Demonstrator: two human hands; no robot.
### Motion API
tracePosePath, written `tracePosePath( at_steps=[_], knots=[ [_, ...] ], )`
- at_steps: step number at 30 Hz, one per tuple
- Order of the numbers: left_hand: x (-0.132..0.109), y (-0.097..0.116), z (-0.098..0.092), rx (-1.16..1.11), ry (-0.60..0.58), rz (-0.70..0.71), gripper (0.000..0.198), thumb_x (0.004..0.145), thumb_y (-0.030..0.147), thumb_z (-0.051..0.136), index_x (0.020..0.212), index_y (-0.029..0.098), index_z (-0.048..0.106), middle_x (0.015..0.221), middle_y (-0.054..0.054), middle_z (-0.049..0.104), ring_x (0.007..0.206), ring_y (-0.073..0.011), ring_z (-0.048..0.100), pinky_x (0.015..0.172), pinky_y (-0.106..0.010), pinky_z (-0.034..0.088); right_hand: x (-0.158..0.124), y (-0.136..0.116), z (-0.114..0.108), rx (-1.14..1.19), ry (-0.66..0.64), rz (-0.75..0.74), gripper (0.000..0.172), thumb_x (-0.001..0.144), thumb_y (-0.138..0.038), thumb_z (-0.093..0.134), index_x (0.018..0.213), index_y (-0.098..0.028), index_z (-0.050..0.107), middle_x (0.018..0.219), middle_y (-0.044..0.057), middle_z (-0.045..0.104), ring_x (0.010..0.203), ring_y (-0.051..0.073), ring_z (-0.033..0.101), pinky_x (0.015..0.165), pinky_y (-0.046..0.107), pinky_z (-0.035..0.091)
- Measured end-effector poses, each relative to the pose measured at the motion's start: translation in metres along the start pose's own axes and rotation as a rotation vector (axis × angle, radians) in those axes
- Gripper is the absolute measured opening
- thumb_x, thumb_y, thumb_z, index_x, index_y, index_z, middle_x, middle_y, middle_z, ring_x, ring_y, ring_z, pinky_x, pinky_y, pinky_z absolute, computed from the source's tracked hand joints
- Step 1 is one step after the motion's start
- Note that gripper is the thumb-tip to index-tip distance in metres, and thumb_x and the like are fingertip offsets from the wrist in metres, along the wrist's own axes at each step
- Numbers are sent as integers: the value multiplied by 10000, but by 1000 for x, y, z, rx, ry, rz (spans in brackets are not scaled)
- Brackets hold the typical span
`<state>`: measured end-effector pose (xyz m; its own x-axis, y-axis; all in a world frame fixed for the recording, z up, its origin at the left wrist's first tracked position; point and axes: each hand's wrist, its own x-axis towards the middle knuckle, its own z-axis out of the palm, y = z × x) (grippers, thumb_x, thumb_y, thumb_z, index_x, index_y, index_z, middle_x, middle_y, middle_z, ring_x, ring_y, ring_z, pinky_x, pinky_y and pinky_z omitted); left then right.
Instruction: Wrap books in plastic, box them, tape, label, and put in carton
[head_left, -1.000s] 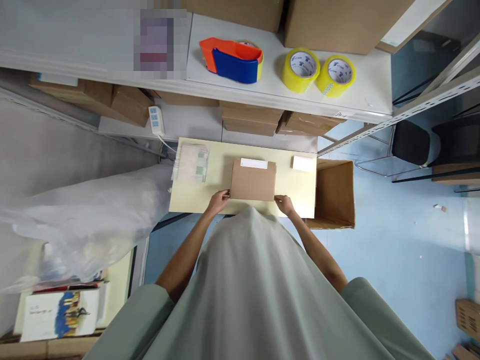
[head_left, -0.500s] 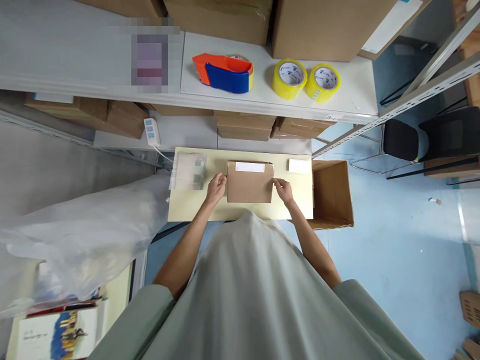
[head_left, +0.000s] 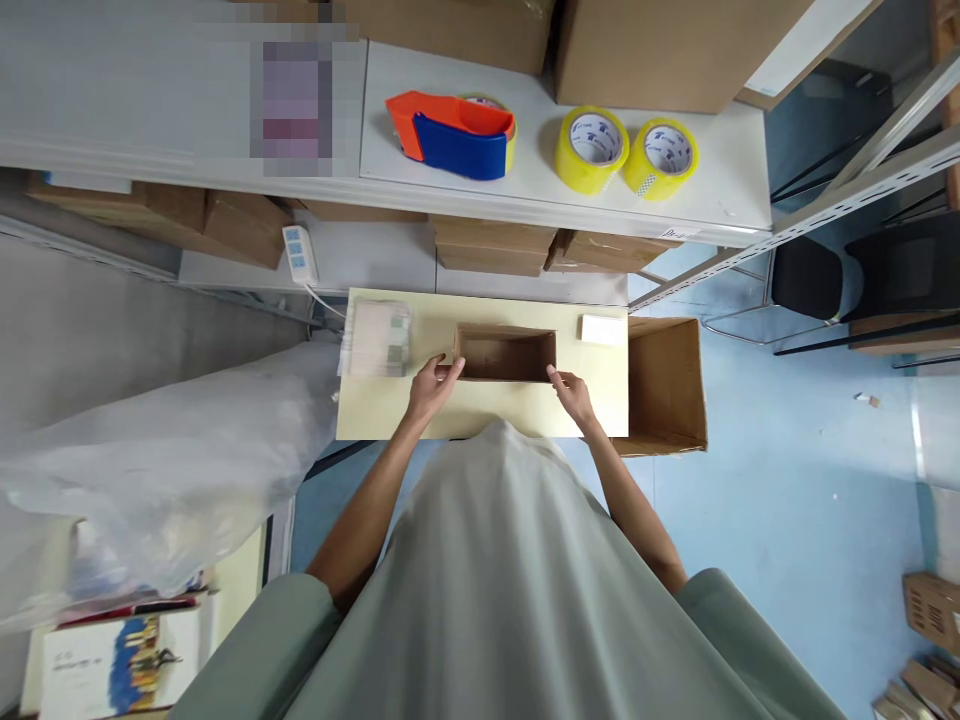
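Note:
A small brown cardboard box (head_left: 506, 354) stands opened up on the pale yellow table (head_left: 390, 415), its hollow inside facing me. My left hand (head_left: 430, 385) grips its left end with curled fingers. My right hand (head_left: 573, 392) holds the right end the same way. A stack of clear-wrapped packets (head_left: 377, 338) lies left of the box. A small white card (head_left: 602, 329) lies to its right.
An open brown carton (head_left: 666, 385) stands on the floor at the table's right edge. On the white shelf above are a red-and-blue tape dispenser (head_left: 452, 135) and two yellow tape rolls (head_left: 624, 152). A big plastic-wrapped bundle (head_left: 150, 460) fills the left. Black chairs (head_left: 862, 275) stand at right.
The box lay flat a second ago with a white label on top. My hands slid from its near corners to its ends, and it now stands opened into a hollow shape.

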<state>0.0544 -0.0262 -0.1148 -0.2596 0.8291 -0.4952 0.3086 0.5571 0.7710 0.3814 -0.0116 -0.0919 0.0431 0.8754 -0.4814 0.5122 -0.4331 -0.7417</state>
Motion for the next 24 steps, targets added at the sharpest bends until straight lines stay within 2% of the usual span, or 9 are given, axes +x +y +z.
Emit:
tracePosePath(
  at_steps=[4, 8, 12, 16, 20, 22, 24],
  knots=[
    [8, -6, -2, -76, 46, -9, 547, 951, 699, 704, 1170, 201, 762, 1137, -133, 840, 1073, -297, 809, 906, -383, 647, 6, 5, -6, -5, 20, -17, 702, 920, -925, 583, 860, -245, 747, 971, 129, 832, 1012, 320, 786, 901, 404, 605],
    [18, -17, -13, -116, 112, -55, 470, 908, 660, 753, 957, 193, 742, 932, -86, 808, 846, -250, 786, 793, -360, 639, 20, 18, -19, 35, 74, -30, 729, 833, -966, 608, 827, -245, 712, 909, 111, 820, 920, 290, 762, 841, 401, 610],
    [27, -28, -17, -141, 103, -135, 482, 833, 656, 831, 897, 184, 755, 773, -55, 747, 823, -245, 745, 753, -345, 608, 28, 31, -21, 105, 66, 21, 754, 752, -988, 664, 770, -234, 686, 832, 109, 799, 831, 263, 738, 786, 392, 604],
    [30, -30, -11, -211, 92, -181, 530, 800, 684, 856, 914, 176, 756, 791, -58, 745, 820, -226, 727, 727, -325, 588, 29, 34, -14, 161, 62, 60, 777, 752, -991, 652, 814, -218, 708, 907, 134, 819, 841, 253, 745, 783, 385, 607],
    [26, -28, -11, -244, 88, -161, 611, 755, 753, 865, 929, 174, 772, 855, -78, 782, 833, -225, 746, 727, -310, 598, 27, 28, -16, 89, 87, 58, 799, 771, -991, 637, 856, -202, 730, 913, 149, 820, 875, 280, 761, 812, 408, 618],
    [24, -30, -18, -264, 105, -126, 641, 769, 783, 839, 947, 169, 784, 924, -98, 809, 848, -225, 763, 739, -306, 608, 22, 20, -20, 26, 174, 24, 802, 805, -961, 654, 956, -180, 758, 1037, 181, 833, 961, 304, 773, 855, 431, 628],
    [25, -33, -30, -272, 135, -90, 648, 811, 788, 796, 984, 163, 795, 997, -117, 827, 866, -223, 775, 758, -305, 616, 15, 5, -22, -35, 314, -47, 788, 857, -910, 675, 1106, -168, 763, 1218, 211, 810, 1048, 317, 767, 889, 455, 634]
  ],
)
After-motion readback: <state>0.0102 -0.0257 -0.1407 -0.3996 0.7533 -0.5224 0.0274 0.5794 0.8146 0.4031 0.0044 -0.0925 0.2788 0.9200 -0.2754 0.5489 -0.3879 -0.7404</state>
